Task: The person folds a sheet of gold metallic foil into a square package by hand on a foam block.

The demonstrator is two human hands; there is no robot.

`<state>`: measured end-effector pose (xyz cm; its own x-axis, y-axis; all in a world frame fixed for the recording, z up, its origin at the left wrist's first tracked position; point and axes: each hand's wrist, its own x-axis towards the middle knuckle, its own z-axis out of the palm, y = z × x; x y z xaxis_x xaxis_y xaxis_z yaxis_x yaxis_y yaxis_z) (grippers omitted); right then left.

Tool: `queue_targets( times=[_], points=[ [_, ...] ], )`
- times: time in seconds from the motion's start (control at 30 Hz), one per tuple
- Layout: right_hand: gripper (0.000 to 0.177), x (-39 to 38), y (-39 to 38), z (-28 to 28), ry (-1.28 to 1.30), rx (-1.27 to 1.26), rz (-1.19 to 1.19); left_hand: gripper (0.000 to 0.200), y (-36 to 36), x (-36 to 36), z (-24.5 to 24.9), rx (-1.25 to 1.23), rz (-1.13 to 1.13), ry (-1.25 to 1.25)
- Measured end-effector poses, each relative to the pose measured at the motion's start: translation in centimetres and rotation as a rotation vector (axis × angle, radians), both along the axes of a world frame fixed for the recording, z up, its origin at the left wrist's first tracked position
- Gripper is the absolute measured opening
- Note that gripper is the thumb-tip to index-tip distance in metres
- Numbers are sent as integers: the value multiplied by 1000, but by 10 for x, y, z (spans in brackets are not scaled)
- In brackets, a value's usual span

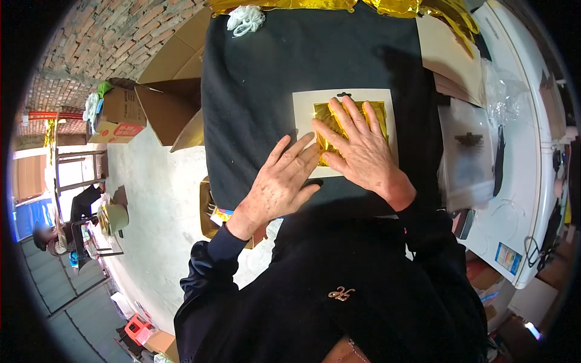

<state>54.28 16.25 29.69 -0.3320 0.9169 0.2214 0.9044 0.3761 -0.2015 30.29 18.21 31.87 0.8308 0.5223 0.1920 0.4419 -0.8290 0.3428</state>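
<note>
On the black cloth lies a cream card with a small hanging slot at its top edge. A shiny gold foil sheet sits on the card. My right hand rests flat on the foil, fingers spread, covering much of it. My left hand is at the card's lower left, fingers stretched out, its fingertips at the left edge of the foil. Neither hand is closed around anything.
White string and gold foil lie at the cloth's far edge. Cream cards and clear plastic bags are at the right, beside a white appliance. Cardboard boxes stand left. A person is at far left.
</note>
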Motion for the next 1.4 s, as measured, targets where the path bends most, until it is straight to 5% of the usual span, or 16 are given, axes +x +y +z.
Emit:
queue_targets(
  times=[0.2,0.4,0.57,0.93,1.17,1.3,1.4],
  points=[
    [72,2,-1,4,31,-81,13,49,-2,-5,4,-5,-34,-35],
    [82,2,0,5,-66,-121,11,58,21,23,11,23,69,-413],
    [88,0,3,15,-49,-202,-5,74,16,82,11,-751,230,-906],
    [94,0,0,4,-67,-77,-22,73,35,103,-21,-1008,432,-1202],
    [74,7,-3,5,34,-86,-5,67,33,107,-24,-736,393,-967],
    [77,19,-1,8,407,-111,-7,58,30,112,-25,-406,439,-739],
    [72,27,-3,22,619,-265,-56,52,28,116,-25,-402,343,-682]
  ],
)
